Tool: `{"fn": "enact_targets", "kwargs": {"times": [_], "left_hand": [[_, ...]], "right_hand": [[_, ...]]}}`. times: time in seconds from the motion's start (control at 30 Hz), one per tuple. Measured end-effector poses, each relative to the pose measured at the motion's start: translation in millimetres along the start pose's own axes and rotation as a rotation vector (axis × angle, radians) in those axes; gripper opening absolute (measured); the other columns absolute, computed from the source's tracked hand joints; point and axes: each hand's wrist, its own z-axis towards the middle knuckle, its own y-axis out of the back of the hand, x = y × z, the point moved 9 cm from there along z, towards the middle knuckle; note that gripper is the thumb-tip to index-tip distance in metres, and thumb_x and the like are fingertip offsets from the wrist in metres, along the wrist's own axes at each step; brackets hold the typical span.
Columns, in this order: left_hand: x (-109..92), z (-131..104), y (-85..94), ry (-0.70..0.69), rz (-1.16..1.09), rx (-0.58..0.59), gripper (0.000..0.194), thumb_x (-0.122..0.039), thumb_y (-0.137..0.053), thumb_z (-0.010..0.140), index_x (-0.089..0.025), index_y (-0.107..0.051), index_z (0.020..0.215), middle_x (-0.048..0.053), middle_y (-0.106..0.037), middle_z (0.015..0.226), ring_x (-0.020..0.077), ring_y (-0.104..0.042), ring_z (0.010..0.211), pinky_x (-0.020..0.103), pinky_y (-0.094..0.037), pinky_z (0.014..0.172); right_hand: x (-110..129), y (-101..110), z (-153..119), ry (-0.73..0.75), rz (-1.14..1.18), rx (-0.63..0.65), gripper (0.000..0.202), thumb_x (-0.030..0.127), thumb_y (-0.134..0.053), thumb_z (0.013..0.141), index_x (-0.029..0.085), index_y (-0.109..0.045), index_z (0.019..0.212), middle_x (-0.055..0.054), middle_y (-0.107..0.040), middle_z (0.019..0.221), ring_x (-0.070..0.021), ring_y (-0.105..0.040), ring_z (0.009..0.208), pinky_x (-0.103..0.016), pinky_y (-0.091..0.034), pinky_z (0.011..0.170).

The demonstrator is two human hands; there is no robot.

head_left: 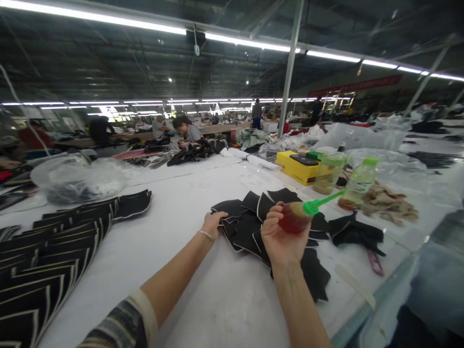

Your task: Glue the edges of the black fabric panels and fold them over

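Location of the loose pile of black, flat, pale-edged pieces (248, 231): directly ahead on the white-covered desk (181, 295), overlapping at mixed angles. Left of the hands: left one (211, 226) pinching the left edge of the pile between thumb and fingers; exact number of pieces in the pinch impossible to tell. Right one (284, 244) wrapped around a squeeze bottle of reddish-amber liquid (294, 217), just above the pile, with the long green nozzle (326, 199) pointing right, away from the pinch.

For good control, grip only the margin, leaving the faces flat and uncreased. Separate overlapping edges before lifting. Hold the bottle with light, even finger pressure; avoid squeezing over the faces, given the risk of stray drops. Watch the nozzle tip for drips.

Farther out: long, staggered rows of similar black pieces (54, 261) at left; yellow box (295, 166), clear bottle with green cap (360, 183) and crumpled beige cloth (391, 203) at right. Beyond the desk's bare stretch, seated co-worker (190, 133) beside dark material.
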Motion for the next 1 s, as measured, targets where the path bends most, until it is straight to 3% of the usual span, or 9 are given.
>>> {"fn": "enact_targets", "kwargs": {"times": [0.13,0.23,0.33,0.47,0.53,0.6,0.7,0.83,1.0], "left_hand": [[13.6,-48.2,80.1,-0.013,0.099,-0.059,0.037,-0.015,-0.076,0.063,-0.014,-0.06,0.096,0.006,-0.064,0.073,0.024,-0.065,0.072,0.033,-0.051,0.06],[-19.0,-68.0,123.4,-0.26,0.267,-0.213,0.057,-0.019,-0.083,0.057,-0.018,-0.057,0.108,0.011,-0.063,0.101,0.0317,-0.058,0.111,0.034,-0.051,0.08],[-49.6,-70.7,110.6,-0.476,0.461,-0.134,0.068,-0.018,-0.088,0.045,-0.019,-0.059,0.107,0.015,-0.058,0.122,0.037,-0.04,0.132,0.036,-0.042,0.099],[-43.5,-69.8,64.6,-0.44,0.642,0.146,0.081,-0.009,-0.088,0.026,-0.021,-0.064,0.103,0.015,-0.06,0.124,0.0436,-0.04,0.131,0.038,-0.037,0.101],[-43.3,-79.0,59.3,-0.453,0.685,0.191,0.075,-0.002,-0.083,0.029,-0.021,-0.067,0.1,0.014,-0.064,0.116,0.0427,-0.047,0.124,0.036,-0.04,0.097],[-49.5,-91.1,69.8,-0.457,0.691,0.207,0.066,0.005,-0.074,0.037,-0.022,-0.069,0.096,0.01,-0.068,0.101,0.0383,-0.056,0.112,0.034,-0.042,0.093],[-74.5,-111.2,111.5,-0.462,0.642,0.162,0.049,0.008,-0.064,0.049,-0.021,-0.07,0.088,0.004,-0.067,0.079,0.031,-0.061,0.096,0.033,-0.044,0.087],[-96.1,-143.9,191.7,-0.398,0.391,-0.001,0.042,0.004,-0.06,0.06,-0.018,-0.065,0.096,0.001,-0.065,0.081,0.0227,-0.062,0.085,0.029,-0.048,0.075],[-14.7,-195.4,262.0,0.012,0.319,-0.104,0.059,-0.001,-0.065,0.063,-0.02,-0.056,0.118,0.006,-0.066,0.088,0.0273,-0.063,0.085,0.035,-0.049,0.073]], "right_hand": [[-7.0,-3.2,-0.3,-0.028,-0.002,0.019,0.058,0.054,-0.073,0.071,0.015,-0.056,0.11,-0.003,-0.064,0.09,-0.0114,-0.064,0.074,-0.023,-0.058,0.067],[-13.6,2.1,0.5,-0.049,0.007,-0.01,0.06,0.056,-0.071,0.071,0.013,-0.056,0.11,-0.005,-0.063,0.089,-0.0125,-0.063,0.072,-0.024,-0.059,0.065],[-21.1,11.1,2.2,-0.075,-0.028,-0.039,0.061,0.059,-0.07,0.07,0.013,-0.057,0.108,-0.005,-0.064,0.088,-0.013,-0.064,0.071,-0.025,-0.059,0.064],[-27.0,27.1,4.4,-0.092,-0.097,-0.128,0.06,0.062,-0.067,0.07,0.013,-0.059,0.104,-0.006,-0.065,0.087,-0.0135,-0.065,0.071,-0.026,-0.059,0.062],[-27.6,33.0,4.5,-0.087,-0.123,-0.175,0.06,0.063,-0.065,0.071,0.013,-0.059,0.103,-0.006,-0.066,0.086,-0.0136,-0.065,0.07,-0.025,-0.059,0.06],[-27.6,35.7,4.2,-0.075,-0.139,-0.206,0.06,0.064,-0.062,0.072,0.013,-0.059,0.103,-0.006,-0.066,0.085,-0.0136,-0.065,0.068,-0.025,-0.058,0.059],[-29.8,35.6,3.9,-0.078,-0.141,-0.225,0.063,0.068,-0.057,0.073,0.012,-0.059,0.102,-0.007,-0.066,0.083,-0.014,-0.064,0.067,-0.025,-0.058,0.057],[-35.1,33.2,3.6,-0.105,-0.145,-0.244,0.067,0.073,-0.049,0.075,0.012,-0.06,0.101,-0.007,-0.064,0.081,-0.0149,-0.064,0.065,-0.026,-0.057,0.055],[-47.3,27.3,1.3,-0.117,-0.193,-0.243,0.061,0.067,-0.053,0.077,0.013,-0.061,0.105,-0.008,-0.067,0.085,-0.0186,-0.068,0.075,-0.028,-0.06,0.057]]}}
